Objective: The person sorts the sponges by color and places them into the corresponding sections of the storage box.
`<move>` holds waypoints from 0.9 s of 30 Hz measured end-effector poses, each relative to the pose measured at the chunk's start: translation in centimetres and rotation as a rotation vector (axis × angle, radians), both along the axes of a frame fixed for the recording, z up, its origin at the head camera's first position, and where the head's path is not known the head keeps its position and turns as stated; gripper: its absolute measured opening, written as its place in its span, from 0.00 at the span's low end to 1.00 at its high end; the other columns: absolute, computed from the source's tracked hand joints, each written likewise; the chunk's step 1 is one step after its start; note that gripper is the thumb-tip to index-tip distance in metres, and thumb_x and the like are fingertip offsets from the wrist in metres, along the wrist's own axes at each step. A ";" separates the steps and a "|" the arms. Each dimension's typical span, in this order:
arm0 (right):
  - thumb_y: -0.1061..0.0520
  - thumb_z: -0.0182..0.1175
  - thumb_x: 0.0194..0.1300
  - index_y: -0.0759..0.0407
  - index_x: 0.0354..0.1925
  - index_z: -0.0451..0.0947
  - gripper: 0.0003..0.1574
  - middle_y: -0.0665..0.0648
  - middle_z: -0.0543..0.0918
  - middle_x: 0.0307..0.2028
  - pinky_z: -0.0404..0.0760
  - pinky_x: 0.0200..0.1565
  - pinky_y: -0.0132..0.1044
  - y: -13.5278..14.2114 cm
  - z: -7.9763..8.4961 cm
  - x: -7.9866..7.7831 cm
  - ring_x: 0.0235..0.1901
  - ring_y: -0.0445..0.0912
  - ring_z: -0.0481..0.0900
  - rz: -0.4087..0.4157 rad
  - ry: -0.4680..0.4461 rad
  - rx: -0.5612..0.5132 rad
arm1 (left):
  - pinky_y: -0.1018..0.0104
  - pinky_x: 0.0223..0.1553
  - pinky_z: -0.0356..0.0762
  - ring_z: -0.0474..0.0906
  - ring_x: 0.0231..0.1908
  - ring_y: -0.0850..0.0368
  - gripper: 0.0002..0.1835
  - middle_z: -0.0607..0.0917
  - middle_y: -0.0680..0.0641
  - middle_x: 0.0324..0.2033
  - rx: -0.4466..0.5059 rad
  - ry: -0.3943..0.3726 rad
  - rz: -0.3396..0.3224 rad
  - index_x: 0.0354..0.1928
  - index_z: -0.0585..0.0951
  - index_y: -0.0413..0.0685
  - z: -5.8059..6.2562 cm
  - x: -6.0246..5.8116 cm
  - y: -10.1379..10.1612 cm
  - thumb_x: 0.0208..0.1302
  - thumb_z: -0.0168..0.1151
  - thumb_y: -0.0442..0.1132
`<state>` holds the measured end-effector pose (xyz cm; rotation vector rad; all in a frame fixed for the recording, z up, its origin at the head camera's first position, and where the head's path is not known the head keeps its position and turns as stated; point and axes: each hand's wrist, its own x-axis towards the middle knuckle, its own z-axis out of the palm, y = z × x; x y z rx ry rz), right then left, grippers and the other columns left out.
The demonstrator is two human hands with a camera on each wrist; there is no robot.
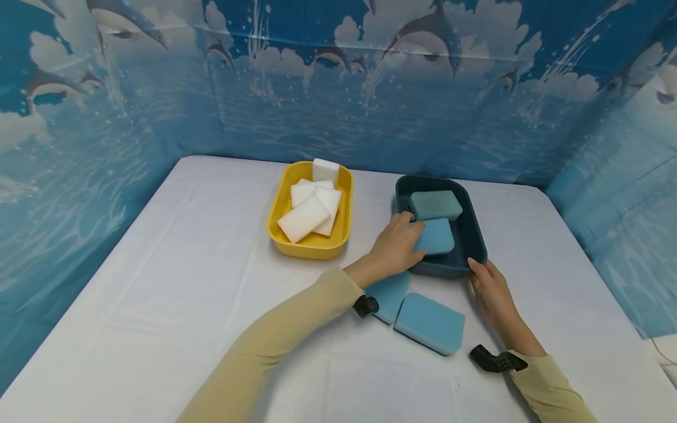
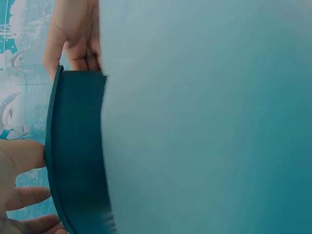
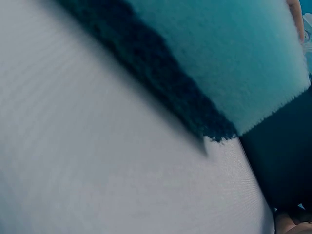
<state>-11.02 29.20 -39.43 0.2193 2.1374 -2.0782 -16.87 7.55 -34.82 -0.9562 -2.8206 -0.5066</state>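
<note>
My left hand (image 1: 398, 244) reaches over the near left rim of a dark teal bin (image 1: 473, 238). It grips the left end of a light blue sponge (image 1: 438, 236) inside, thumb and fingers at either side. A greener sponge (image 1: 436, 205) lies behind it in the bin. My right hand (image 1: 492, 288) holds the bin's near right corner, thumb over the rim. On the table in front lie two more blue sponges, a left one (image 1: 390, 294) and a right one (image 1: 429, 322) with a dark underside. In the left wrist view, a sponge (image 2: 204, 122) close to the lens covers much of the picture.
A yellow bin (image 1: 272, 232) with several white sponges (image 1: 307, 216) stands to the left on the white-covered table (image 1: 185, 252). Behind and at both sides hangs a blue curtain (image 1: 296, 123) printed with dolphins. Dark straps with cameras sit at both wrists.
</note>
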 end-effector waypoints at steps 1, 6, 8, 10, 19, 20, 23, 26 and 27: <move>0.43 0.42 0.72 0.60 0.73 0.25 0.49 0.56 0.26 0.74 0.37 0.72 0.41 0.0 0.0 0.0 0.74 0.48 0.29 0.003 0.002 0.000 | 0.68 0.55 0.73 0.67 0.57 0.51 0.28 0.69 0.42 0.61 0.014 0.005 -0.001 0.62 0.71 0.45 -0.1 0.2 -0.2 0.63 0.60 0.49; 0.43 0.43 0.72 0.61 0.73 0.26 0.49 0.56 0.26 0.74 0.37 0.73 0.40 0.2 0.0 0.0 0.74 0.48 0.29 0.002 0.019 -0.008 | 0.67 0.55 0.74 0.66 0.59 0.51 0.29 0.68 0.42 0.62 0.090 0.024 -0.004 0.63 0.69 0.45 -0.6 0.8 -1.1 0.64 0.57 0.51; 0.44 0.43 0.72 0.62 0.73 0.26 0.49 0.57 0.26 0.74 0.37 0.72 0.40 0.2 0.0 0.0 0.74 0.48 0.30 -0.005 0.020 -0.015 | 0.67 0.55 0.74 0.66 0.58 0.52 0.29 0.68 0.42 0.61 0.117 0.039 -0.011 0.64 0.68 0.45 -0.6 1.0 -1.4 0.64 0.57 0.51; 0.44 0.43 0.72 0.63 0.72 0.26 0.49 0.57 0.26 0.74 0.37 0.72 0.40 0.2 -0.1 0.1 0.74 0.49 0.29 -0.001 0.022 -0.016 | 0.67 0.55 0.74 0.66 0.58 0.52 0.29 0.69 0.43 0.60 0.143 0.052 -0.022 0.64 0.68 0.45 -0.4 1.4 -1.8 0.64 0.58 0.51; 0.43 0.42 0.72 0.61 0.72 0.25 0.50 0.57 0.25 0.74 0.36 0.72 0.40 0.2 0.0 0.3 0.74 0.49 0.28 0.013 0.032 -0.016 | 0.66 0.59 0.71 0.64 0.60 0.53 0.31 0.67 0.43 0.62 0.165 0.012 -0.072 0.65 0.66 0.45 1.3 3.5 -3.6 0.64 0.58 0.51; 0.43 0.42 0.72 0.61 0.72 0.25 0.49 0.57 0.25 0.74 0.36 0.72 0.40 0.2 0.0 0.3 0.74 0.48 0.28 0.011 0.030 -0.018 | 0.66 0.59 0.71 0.64 0.60 0.52 0.31 0.67 0.43 0.62 0.169 0.011 -0.077 0.65 0.67 0.45 1.4 3.8 -3.8 0.64 0.58 0.50; 0.44 0.42 0.73 0.62 0.72 0.25 0.49 0.57 0.25 0.74 0.36 0.72 0.40 0.2 -0.1 0.2 0.74 0.48 0.28 0.009 0.027 -0.018 | 0.67 0.58 0.72 0.65 0.60 0.53 0.30 0.68 0.43 0.61 0.171 0.009 -0.081 0.64 0.67 0.45 1.5 4.5 -4.3 0.63 0.59 0.50; 0.44 0.42 0.73 0.62 0.72 0.24 0.49 0.56 0.25 0.74 0.36 0.72 0.40 0.2 -0.1 0.1 0.74 0.48 0.28 0.009 0.027 -0.024 | 0.68 0.57 0.73 0.65 0.59 0.53 0.30 0.69 0.44 0.60 0.171 -0.005 -0.084 0.64 0.68 0.45 1.6 5.0 -4.8 0.63 0.60 0.50; 0.44 0.42 0.73 0.62 0.72 0.24 0.49 0.56 0.25 0.74 0.36 0.72 0.39 0.1 -0.1 0.1 0.74 0.48 0.28 0.008 0.028 -0.025 | 0.68 0.56 0.73 0.65 0.58 0.54 0.30 0.69 0.45 0.59 0.169 -0.008 -0.085 0.64 0.68 0.45 1.6 5.2 -4.9 0.63 0.60 0.50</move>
